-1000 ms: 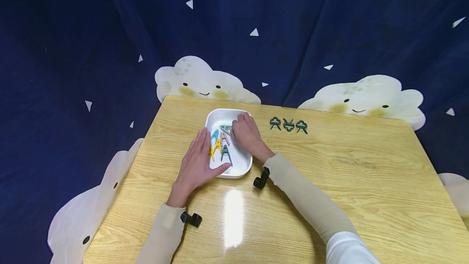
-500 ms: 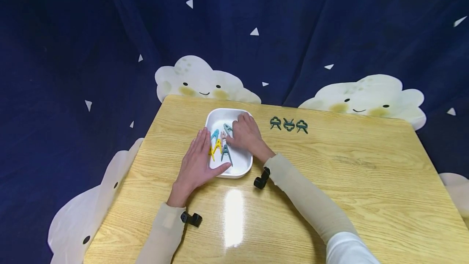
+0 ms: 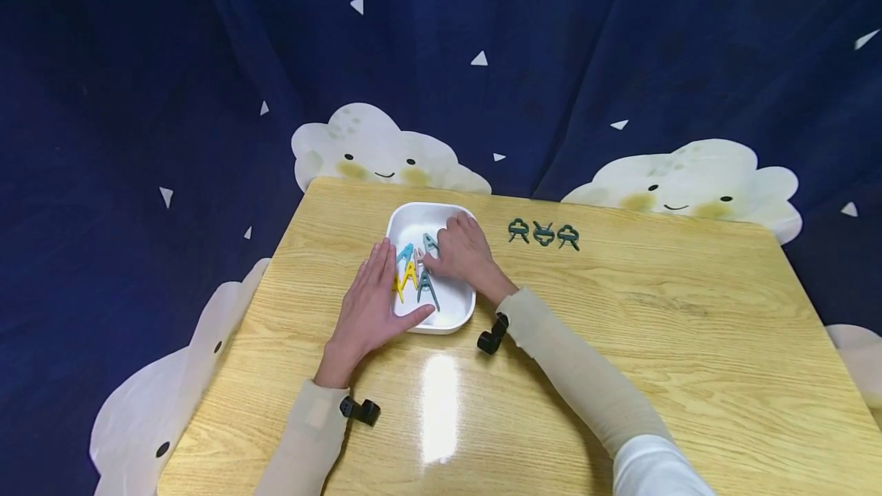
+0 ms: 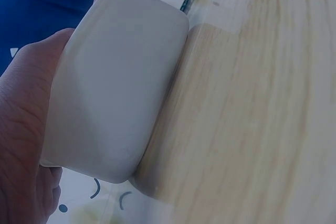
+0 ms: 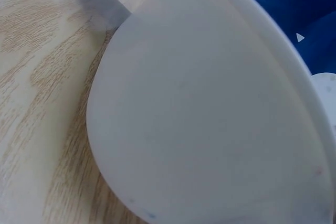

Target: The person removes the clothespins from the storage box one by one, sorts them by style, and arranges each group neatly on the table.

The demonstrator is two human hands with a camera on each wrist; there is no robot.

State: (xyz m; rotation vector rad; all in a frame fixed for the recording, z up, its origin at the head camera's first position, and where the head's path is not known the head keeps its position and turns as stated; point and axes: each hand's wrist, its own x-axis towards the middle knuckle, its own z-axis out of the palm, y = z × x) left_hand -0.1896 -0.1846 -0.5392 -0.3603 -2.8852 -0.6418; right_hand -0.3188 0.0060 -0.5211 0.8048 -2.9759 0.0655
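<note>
Steadying the white tray (image 3: 456, 311), likely so it won't slide: left hand (image 3: 372, 298) rests along its left side, fingers straight, thumb spread over near edge. Right hand (image 3: 464, 252) reaches in from the right, fingers bent near pale green clip (image 3: 430, 242) and pink clip (image 3: 418, 258); can't tell if pinching either. Six clips visible in tray: those 2, 1 light blue clip (image 3: 405, 253), 2 yellow clips (image 3: 409, 274) (one partly behind left hand), 1 grey-green clip (image 3: 425, 282). 3 dark green clips (image 3: 543, 235) in a row on table (image 3: 620, 312), right of tray, probably grouped by kind
</note>
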